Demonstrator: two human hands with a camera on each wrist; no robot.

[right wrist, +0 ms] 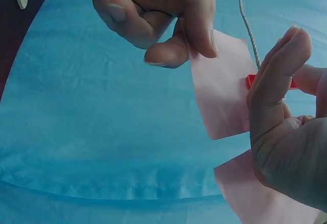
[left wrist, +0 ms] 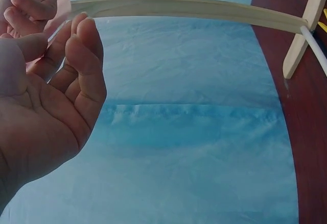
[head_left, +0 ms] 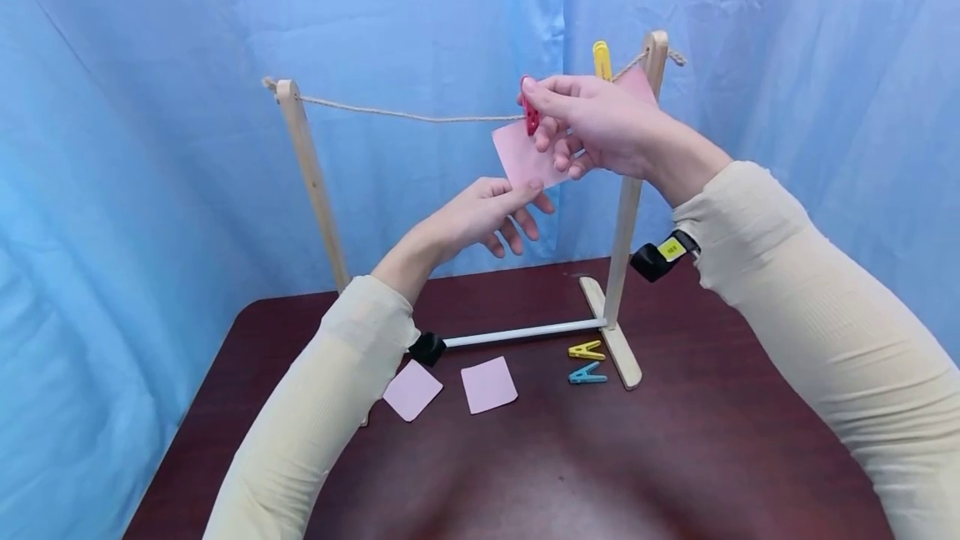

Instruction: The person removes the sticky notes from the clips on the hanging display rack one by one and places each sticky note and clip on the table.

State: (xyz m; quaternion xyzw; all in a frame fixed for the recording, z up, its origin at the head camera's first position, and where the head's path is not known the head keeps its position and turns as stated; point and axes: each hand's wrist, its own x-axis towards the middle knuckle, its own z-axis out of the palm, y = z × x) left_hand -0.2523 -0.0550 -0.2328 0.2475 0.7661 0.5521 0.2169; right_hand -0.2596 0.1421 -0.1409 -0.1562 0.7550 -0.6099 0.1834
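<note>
A pink square of paper (head_left: 525, 155) hangs at the rope (head_left: 405, 115), its top edge under a red clothespin (head_left: 531, 111). My right hand (head_left: 603, 125) pinches that clothespin between thumb and fingers. Down at the paper's lower corner, my left hand (head_left: 487, 215) pinches the sheet with thumb and forefinger, the other fingers spread loosely. The right wrist view shows the left thumb lying flat on the paper (right wrist: 222, 89), with the red clothespin (right wrist: 250, 81) at its far edge. Behind the right hand, a second pink paper (head_left: 637, 86) hangs beside a yellow clothespin (head_left: 602, 61).
The rope runs between two wooden posts (head_left: 315, 182) joined low down by a white bar (head_left: 525, 332). On the dark table (head_left: 675, 440) lie two pink papers (head_left: 489, 385), a yellow clothespin (head_left: 587, 350) and a blue clothespin (head_left: 587, 373). Blue curtains (head_left: 187, 148) hang behind.
</note>
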